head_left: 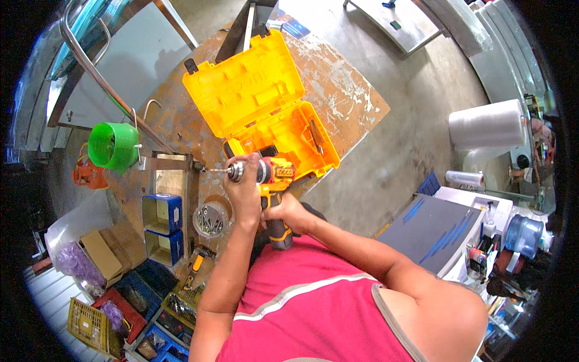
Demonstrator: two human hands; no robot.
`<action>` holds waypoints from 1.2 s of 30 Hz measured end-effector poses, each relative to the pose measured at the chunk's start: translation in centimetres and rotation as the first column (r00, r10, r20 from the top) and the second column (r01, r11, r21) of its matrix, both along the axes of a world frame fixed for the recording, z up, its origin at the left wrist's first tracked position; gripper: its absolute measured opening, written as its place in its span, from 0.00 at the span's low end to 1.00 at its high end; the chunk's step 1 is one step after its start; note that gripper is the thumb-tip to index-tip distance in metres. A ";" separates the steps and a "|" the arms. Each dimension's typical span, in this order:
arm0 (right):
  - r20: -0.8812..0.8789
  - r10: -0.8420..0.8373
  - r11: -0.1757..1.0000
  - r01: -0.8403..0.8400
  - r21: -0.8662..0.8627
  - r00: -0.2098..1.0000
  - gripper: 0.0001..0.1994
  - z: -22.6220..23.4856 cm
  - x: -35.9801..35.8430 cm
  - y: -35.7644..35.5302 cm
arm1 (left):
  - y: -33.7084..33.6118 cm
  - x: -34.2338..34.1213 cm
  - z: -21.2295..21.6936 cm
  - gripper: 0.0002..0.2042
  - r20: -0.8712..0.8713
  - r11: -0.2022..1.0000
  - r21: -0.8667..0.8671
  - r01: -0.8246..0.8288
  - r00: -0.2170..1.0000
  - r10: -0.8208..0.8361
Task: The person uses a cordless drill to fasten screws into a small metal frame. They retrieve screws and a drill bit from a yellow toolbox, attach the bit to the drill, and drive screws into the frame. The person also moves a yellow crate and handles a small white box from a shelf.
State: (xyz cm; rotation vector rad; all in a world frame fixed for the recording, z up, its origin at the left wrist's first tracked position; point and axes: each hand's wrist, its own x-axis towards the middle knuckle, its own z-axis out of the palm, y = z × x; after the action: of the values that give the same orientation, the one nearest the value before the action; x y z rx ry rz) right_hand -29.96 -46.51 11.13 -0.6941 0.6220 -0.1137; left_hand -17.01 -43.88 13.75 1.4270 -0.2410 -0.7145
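Note:
A yellow and black cordless drill (281, 171) is held in front of my body, its thin bit pointing left. My left hand (242, 192) is closed around the front of it, at the metal chuck (236, 171). With my right hand (284, 209) I grip the handle, just above the black battery base (278, 232). Right beyond the drill lies an open yellow plastic tool case (247, 90), its lid tipped back to the far side. A narrow dark tool (316, 135) rests in the case's moulded tray.
The case lies on a worn brown tabletop (356, 96). Left of my hands are a tub of screws (210, 218), stacked blue bins (163, 214) and a green cup (113, 146) on a metal frame. A hammer (194, 268) lies lower left. A dark-topped cabinet (431, 232) stands right.

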 end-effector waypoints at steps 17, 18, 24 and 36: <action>-0.074 -0.109 0.954 0.126 0.273 0.991 0.17 -4.3 -12.2 -3.9 | -2.0 -4.5 -3.3 0.12 -0.076 0.953 -0.029 0.302 0.950 -0.303; -0.080 -0.122 0.947 0.140 0.289 0.989 0.17 -4.8 -12.8 -3.7 | -2.3 -4.8 -3.6 0.10 -0.077 0.960 -0.013 0.280 0.957 -0.280; -0.107 -0.215 0.909 0.239 0.342 0.971 0.20 -5.9 -16.1 -3.0 | -4.6 -5.0 -4.4 0.05 0.161 0.889 0.105 0.445 0.875 -0.457; -0.239 -0.324 0.860 0.390 0.329 0.915 0.21 -7.1 -20.0 -3.5 | -10.0 -1.3 -8.5 0.11 0.583 0.791 0.523 0.317 0.544 -0.603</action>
State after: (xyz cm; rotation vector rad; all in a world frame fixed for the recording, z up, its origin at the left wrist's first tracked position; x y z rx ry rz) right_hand -49.99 -49.97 4.00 -0.2127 0.9133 -0.2761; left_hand -18.32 -53.88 5.25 1.9978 -1.2406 -0.5882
